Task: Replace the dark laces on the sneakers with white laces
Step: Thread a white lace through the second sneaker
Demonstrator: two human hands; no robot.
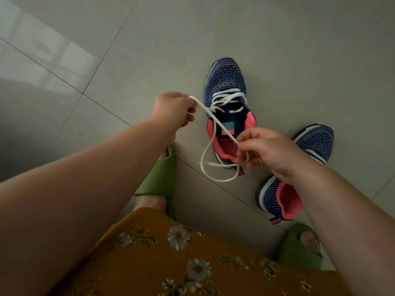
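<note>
A person stands over a grey tiled floor (277,50), arms reaching down and forward.

Left hand (173,110), at about 10 o'clock from the frame's centre: fingers curled, pinching one run of the white lace (215,122) near its end, drawn taut up and away from the shoe.

Right hand (267,150), at about 3 o'clock from centre: fingers curled, thumb and forefinger pinching the other run of the same lace. Below this hand the lace hangs in a slack loop, the bottom of which falls beside the shoe's heel; one loose end looks blurred.

Laced sneaker (226,86), at 12 o'clock: navy knit upper with coloured dashes, coral collar, toe pointing away. White lace crosses its upper eyelets in several rows. Inside the opening: a dark insole with a teal and coral label, nothing else visible.

Second sneaker (303,167), at 4 o'clock, well apart from the first and partly hidden behind the right forearm: same pattern, tipped on its side, coral lining facing the viewer. Whether it carries any lace cannot be told.

Also present: two green slides (162,174), one at 6 o'clock and one at 5 o'clock, each with a foot in it; a mustard floral garment (192,263) at the bottom edge.
</note>
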